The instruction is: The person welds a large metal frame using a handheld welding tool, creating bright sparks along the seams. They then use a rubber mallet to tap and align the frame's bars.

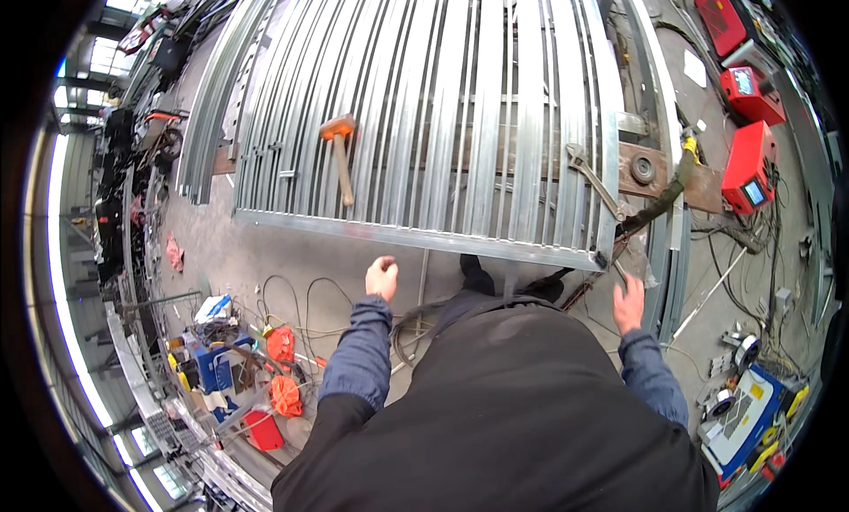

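Note:
My left hand (382,278) is in the air just off the near edge of a galvanised metal panel (416,236) made of many parallel slats. Its fingers are curled in, and nothing shows in them. Beyond the panel's near right corner, my right hand (629,303) has its fingers apart and nothing visible in its grip. A hammer (343,163) with an orange head and wooden handle lies on the slats toward the left. On the right part of the panel rests an adjustable wrench (595,183). A thick dark hose (659,202) runs close to that corner.
Red machines (750,167) stand at the right, with cables on the floor. A round metal disc (643,168) sits on a brown steel beam (703,187) under the panel. Blue equipment (747,415) is low right. Orange bags (283,393) and tools lie low left, beside looped cables (309,286).

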Demonstrator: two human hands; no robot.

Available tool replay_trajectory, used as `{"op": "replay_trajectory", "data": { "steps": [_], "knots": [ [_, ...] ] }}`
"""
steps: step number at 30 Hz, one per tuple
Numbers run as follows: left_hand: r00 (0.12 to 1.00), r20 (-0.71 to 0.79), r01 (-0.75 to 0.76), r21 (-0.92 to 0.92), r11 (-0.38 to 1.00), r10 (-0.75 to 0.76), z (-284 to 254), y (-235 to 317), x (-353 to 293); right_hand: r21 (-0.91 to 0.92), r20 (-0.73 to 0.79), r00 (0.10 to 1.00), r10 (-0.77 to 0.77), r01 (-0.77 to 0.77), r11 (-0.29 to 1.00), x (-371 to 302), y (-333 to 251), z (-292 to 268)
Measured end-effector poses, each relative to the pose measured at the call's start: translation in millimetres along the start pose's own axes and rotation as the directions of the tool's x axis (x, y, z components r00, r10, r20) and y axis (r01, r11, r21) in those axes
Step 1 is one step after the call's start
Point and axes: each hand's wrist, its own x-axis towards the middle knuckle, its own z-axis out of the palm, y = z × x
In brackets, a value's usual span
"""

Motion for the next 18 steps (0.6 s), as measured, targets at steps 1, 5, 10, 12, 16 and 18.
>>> {"op": "replay_trajectory", "data": {
  "steps": [1, 5, 10, 12, 16, 18],
  "knots": [
    [0.999, -0.044, 0.002, -0.057, 0.998, -0.005, -3.2, -2.3, 17.1, -0.033, 0.068, 0.998, 0.005, -0.003, 0.999, -21.3, 17.3, -0.7],
    [0.983, -0.185, -0.022, -0.014, 1.0, 0.019, -18.5, 2.0, 90.0, -0.097, 0.374, 0.895, 0.242, -0.222, 0.97, -104.4, 98.7, -4.3],
    [0.97, -0.24, 0.009, 0.206, 0.978, 0.041, -63.0, 24.3, 153.4, -0.053, 0.309, 0.865, 0.396, -0.4, 0.915, -191.4, 153.4, 3.6],
    [0.972, -0.232, 0.008, 0.244, 0.97, 0.05, -67.5, 46.9, 180.5, -0.072, 0.336, 0.852, 0.402, -0.402, 0.913, -212.7, 148.4, 27.0],
    [0.969, -0.244, 0.043, 0.349, 0.936, 0.047, -78.0, 65.8, 227.8, -0.037, 0.419, 0.745, 0.52, -0.558, 0.829, -228.5, 86.9, 65.7],
    [0.978, -0.21, 0.065, 0.389, 0.919, 0.02, -78.0, 73.8, 242.0, -0.008, 0.426, 0.724, 0.543, -0.597, 0.803, -229.8, 38.3, 69.7]
  ]
}}
